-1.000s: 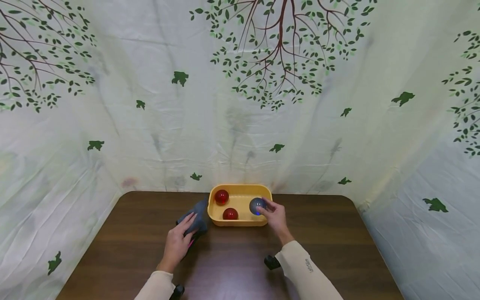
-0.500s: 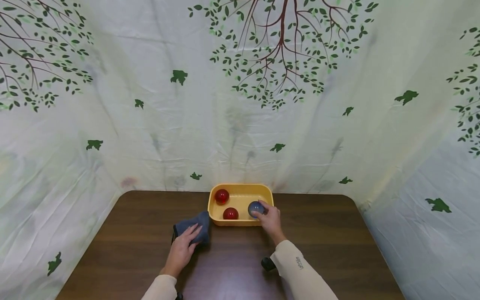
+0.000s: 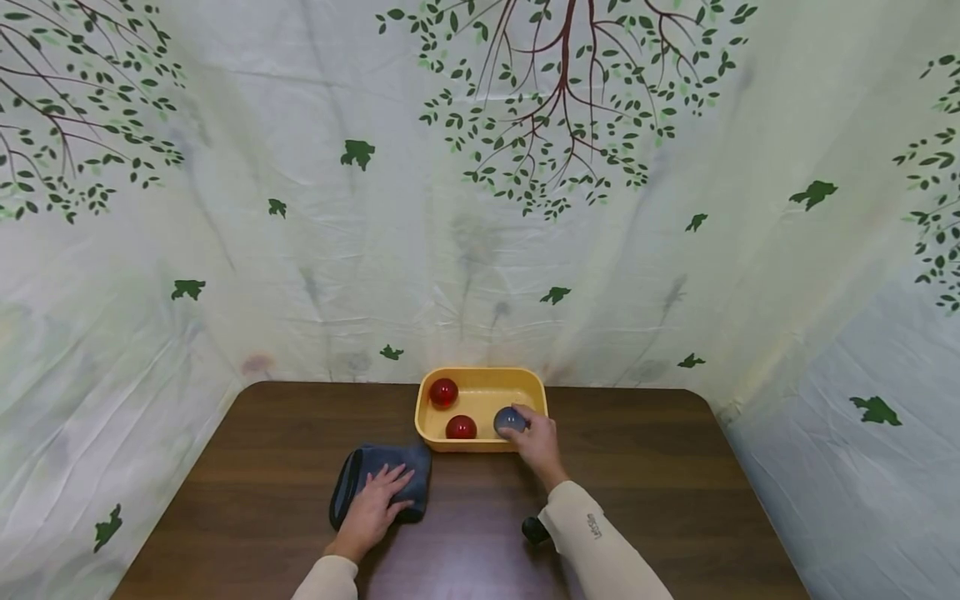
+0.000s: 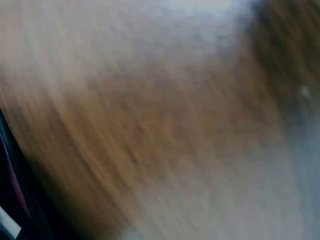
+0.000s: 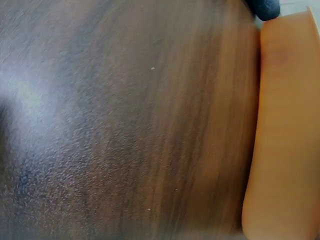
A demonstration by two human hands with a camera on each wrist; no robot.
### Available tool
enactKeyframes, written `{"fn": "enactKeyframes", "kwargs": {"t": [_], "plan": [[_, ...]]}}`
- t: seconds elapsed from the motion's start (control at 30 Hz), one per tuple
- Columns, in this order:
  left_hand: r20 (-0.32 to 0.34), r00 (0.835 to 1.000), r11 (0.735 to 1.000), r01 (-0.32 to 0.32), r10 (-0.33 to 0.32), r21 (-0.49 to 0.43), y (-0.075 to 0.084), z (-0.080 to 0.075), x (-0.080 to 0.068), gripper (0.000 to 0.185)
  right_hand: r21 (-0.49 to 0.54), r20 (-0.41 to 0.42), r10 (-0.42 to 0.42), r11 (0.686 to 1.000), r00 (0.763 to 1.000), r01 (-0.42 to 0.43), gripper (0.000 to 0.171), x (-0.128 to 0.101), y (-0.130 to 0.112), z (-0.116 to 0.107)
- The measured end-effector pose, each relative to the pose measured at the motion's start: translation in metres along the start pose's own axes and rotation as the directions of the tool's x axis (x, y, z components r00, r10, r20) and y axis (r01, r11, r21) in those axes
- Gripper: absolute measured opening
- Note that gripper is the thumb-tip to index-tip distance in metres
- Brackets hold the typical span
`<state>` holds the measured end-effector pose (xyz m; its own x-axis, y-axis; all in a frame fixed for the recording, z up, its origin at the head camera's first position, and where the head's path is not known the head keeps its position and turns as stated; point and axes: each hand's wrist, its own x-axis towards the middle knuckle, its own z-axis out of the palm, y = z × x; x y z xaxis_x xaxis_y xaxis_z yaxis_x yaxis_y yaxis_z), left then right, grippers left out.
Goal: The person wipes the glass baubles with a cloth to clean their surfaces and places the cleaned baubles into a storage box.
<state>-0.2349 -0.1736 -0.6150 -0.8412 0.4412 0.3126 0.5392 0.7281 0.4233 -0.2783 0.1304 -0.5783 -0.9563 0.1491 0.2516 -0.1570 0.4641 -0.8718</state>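
Observation:
My left hand [image 3: 371,510] rests with spread fingers on a dark blue piece of soft fabric [image 3: 411,463] with a black edge. It lies flat on the table just left of the yellow tray [image 3: 480,446]; whether it is a pouch or a folded cloth I cannot tell. Inside the tray's right end my right hand [image 3: 542,443] pinches a blue ball [image 3: 508,419] between thumb and fingers. Two red balls, one at the back left [image 3: 443,393] and one near the front wall [image 3: 461,427], sit in the same tray. Neither wrist view shows the fingers' hold.
The brown wooden table [image 3: 630,467] has its back edge against a hanging cloth [image 3: 480,250] printed with trees and leaves. In the right wrist view the tray's outer wall [image 5: 287,130] fills the right side. Motion blurs the left wrist view.
My left hand has drawn the blue fabric toward me and away from the tray's side, and it has flattened. My right hand, with the blue ball, has shifted slightly left and down.

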Motion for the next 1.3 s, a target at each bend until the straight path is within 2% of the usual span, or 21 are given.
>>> {"fn": "enactKeyframes", "kwargs": {"t": [0.23, 0.53, 0.77, 0.9, 1.03, 1.13, 1.3], "plan": [[0.135, 0.990, 1.000, 0.028, -0.030, 0.013, 0.000, -0.002, 0.003, 0.050, 0.000, -0.036, -0.033, 0.999, 0.999, 0.033, 0.038, -0.004, 0.003, -0.001], [0.234, 0.971, 0.999, 0.041, -0.041, 0.004, -0.003, -0.010, 0.004, 0.063, 0.006, -0.022, -0.041, 0.999, 0.999, 0.041, 0.038, -0.003, 0.000, -0.001], [0.346, 0.938, 0.998, 0.018, 0.004, -0.061, -0.010, -0.015, 0.006, 0.078, 0.014, -0.016, -0.039, 0.999, 0.999, 0.039, 0.038, -0.002, 0.002, -0.002], [0.409, 0.912, 0.994, 0.017, 0.028, -0.107, -0.016, -0.012, 0.006, 0.089, 0.027, -0.004, -0.022, 0.999, 1.000, 0.023, 0.038, -0.003, 0.001, -0.003], [0.442, 0.897, 0.997, 0.021, 0.016, -0.079, -0.022, -0.004, 0.004, 0.096, 0.039, 0.014, -0.008, 0.999, 1.000, 0.007, 0.038, -0.004, -0.001, -0.003], [0.435, 0.900, 0.999, 0.020, -0.003, -0.036, -0.026, 0.001, 0.003, 0.097, 0.024, 0.022, -0.010, 1.000, 1.000, 0.009, 0.039, -0.004, -0.001, -0.003], [0.457, 0.889, 0.999, 0.044, -0.037, -0.006, -0.026, 0.003, 0.000, 0.098, -0.015, 0.037, -0.019, 1.000, 0.999, 0.020, 0.040, -0.005, 0.002, -0.002]]}}
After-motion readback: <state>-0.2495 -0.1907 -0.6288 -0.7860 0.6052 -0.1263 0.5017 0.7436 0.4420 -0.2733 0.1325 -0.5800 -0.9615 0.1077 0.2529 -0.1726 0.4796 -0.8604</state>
